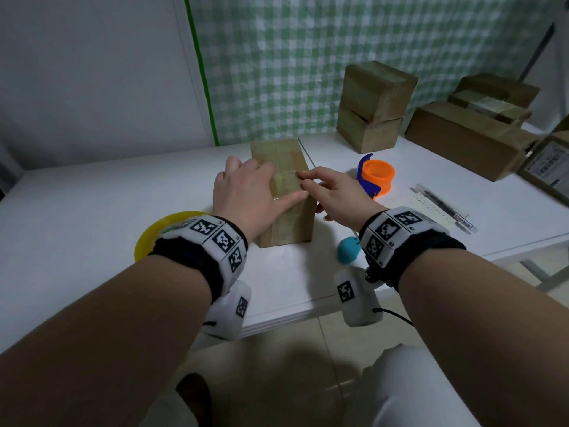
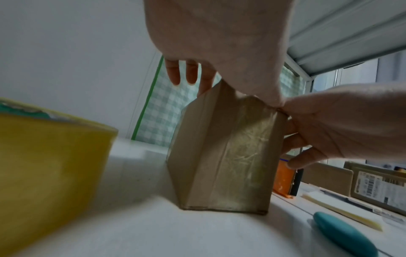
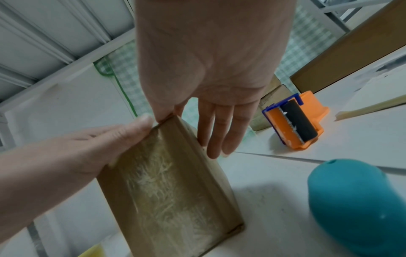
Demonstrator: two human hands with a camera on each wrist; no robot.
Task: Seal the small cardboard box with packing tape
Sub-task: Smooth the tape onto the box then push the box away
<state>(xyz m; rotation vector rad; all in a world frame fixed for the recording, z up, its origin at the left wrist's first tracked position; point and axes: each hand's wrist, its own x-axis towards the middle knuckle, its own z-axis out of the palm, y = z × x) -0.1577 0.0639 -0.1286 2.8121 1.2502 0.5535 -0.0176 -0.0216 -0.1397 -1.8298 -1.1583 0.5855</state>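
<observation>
The small cardboard box (image 1: 288,223) stands on the white table (image 1: 92,211), with shiny wrinkled packing tape (image 2: 246,147) running down its near face and over the top. My left hand (image 1: 252,189) lies flat on the top, fingers straight, thumb stretched along the tape near the right edge. My right hand (image 1: 326,189) meets it at the top right edge, thumb and forefinger tips touching the tape (image 1: 286,183); its other fingers (image 3: 219,135) hang straight beside the box's right side. The orange and blue tape dispenser (image 1: 374,177) stands on the table right of the box, held by no hand.
A yellow roll (image 1: 163,232) lies left of my left wrist. A teal rounded object (image 1: 348,249) sits near the front edge under my right wrist. Stacked cardboard boxes (image 1: 374,106) and more boxes (image 1: 468,140) stand at the back right; paper with a pen (image 1: 443,208) lies right.
</observation>
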